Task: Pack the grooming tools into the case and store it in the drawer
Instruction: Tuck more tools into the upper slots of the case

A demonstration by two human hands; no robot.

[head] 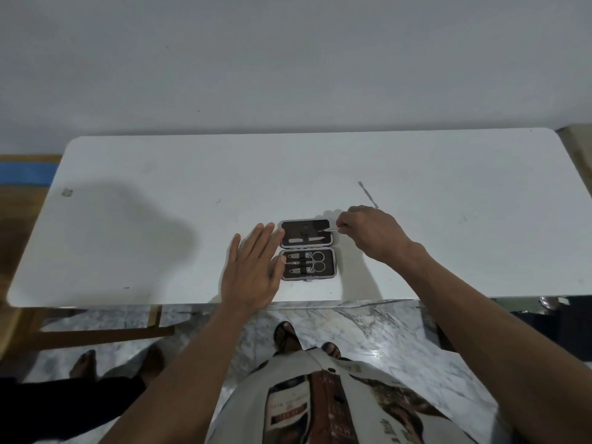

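Note:
An open grooming case (333, 249) with a dark lining lies near the front edge of the white table (160, 219). Its lower half holds scissors (315, 261) and two clippers; its upper half holds two flat metal tools. My left hand (253, 270) rests flat on the table, fingertips touching the case's left edge. My right hand (368, 233) pinches a thin metal tool (331, 230) whose tip reaches into the upper half. Another slim metal tool (367, 194) lies loose on the table behind my right hand.
A wall stands directly behind the table. A wooden frame (96, 331) sits under the table's left side on a marble floor. Another person's feet (86, 363) stand at the lower left. No drawer is visible.

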